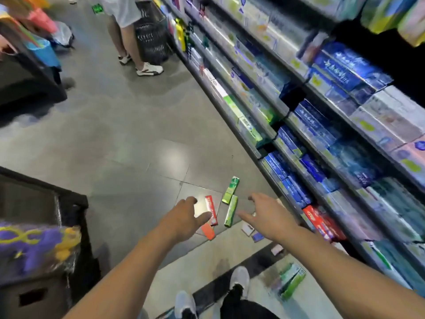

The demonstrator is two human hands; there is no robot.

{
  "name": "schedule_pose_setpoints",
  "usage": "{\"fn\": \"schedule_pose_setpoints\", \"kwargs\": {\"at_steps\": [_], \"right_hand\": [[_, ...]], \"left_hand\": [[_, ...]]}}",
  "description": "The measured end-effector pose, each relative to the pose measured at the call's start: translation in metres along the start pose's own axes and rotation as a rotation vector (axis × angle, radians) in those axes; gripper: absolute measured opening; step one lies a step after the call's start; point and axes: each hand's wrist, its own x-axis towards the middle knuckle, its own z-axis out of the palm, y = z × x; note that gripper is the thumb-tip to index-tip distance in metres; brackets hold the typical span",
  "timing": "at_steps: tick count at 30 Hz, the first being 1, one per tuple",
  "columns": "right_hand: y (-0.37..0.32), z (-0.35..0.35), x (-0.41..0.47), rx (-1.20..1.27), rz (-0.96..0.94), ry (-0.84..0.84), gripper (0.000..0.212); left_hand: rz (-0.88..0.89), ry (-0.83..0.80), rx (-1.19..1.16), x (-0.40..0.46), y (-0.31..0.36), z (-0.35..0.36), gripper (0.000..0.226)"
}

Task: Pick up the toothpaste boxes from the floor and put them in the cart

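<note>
Several toothpaste boxes lie on the grey floor ahead of me: a red box (211, 209), an orange box (208, 231) partly under my left hand, two green boxes (230, 189) (231, 210), and small white and blue boxes (251, 232). Another green box (291, 280) lies by my right foot. My left hand (186, 217) reaches out above the red box, fingers spread, holding nothing. My right hand (264, 214) stretches out beside the green boxes, fingers relaxed and empty. The black cart (69, 206) stands at my lower left.
Shelves (322, 125) full of toothpaste boxes run along the right side. A person with white shoes (149, 69) stands up the aisle beside a black basket (151, 40). A dark display (27, 84) sits at the upper left. A purple and yellow item (34, 245) lies in the cart.
</note>
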Motion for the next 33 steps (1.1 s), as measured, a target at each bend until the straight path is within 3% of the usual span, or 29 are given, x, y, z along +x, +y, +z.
{"fn": "schedule_pose_setpoints", "kwargs": {"at_steps": [6, 14, 21, 26, 31, 33], "right_hand": [[0.048, 0.11, 0.138, 0.017, 0.115, -0.005, 0.055], [0.131, 0.342, 0.321, 0.087, 0.282, -0.042, 0.053], [0.182, 0.494, 0.419, 0.171, 0.493, -0.051, 0.098], [0.192, 0.533, 0.447, 0.212, 0.603, -0.015, 0.111], [0.187, 0.494, 0.415, 0.299, 0.665, 0.007, 0.069], [0.172, 0.46, 0.383, 0.316, 0.669, -0.045, 0.068]], "left_hand": [[-0.118, -0.002, -0.109, 0.157, -0.049, 0.093, 0.072], [-0.366, 0.025, -0.314, 0.35, -0.147, 0.305, 0.063], [-0.505, 0.034, -0.361, 0.448, -0.207, 0.424, 0.1], [-0.508, 0.093, -0.312, 0.48, -0.215, 0.452, 0.115], [-0.518, 0.055, -0.394, 0.456, -0.211, 0.412, 0.116], [-0.487, 0.054, -0.423, 0.426, -0.197, 0.375, 0.112]]}}
